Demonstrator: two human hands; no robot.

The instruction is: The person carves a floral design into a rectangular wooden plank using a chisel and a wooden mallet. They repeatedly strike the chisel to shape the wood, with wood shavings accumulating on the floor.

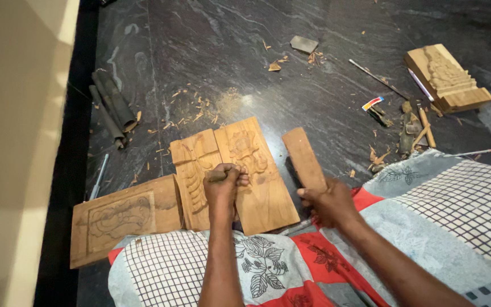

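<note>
On the dark stone floor (325,96) lay a carved wooden panel (259,176); the left hand (223,182) was clenched around a chisel (218,175) against it, the right hand (331,203) gripping a wooden mallet (304,158) just beside.

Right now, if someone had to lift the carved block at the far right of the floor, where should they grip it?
Probably across the long plain side edges of the carved block, from above. It lies flat with its relief facing up, so the sides give flat surfaces and spare the carving.
</note>
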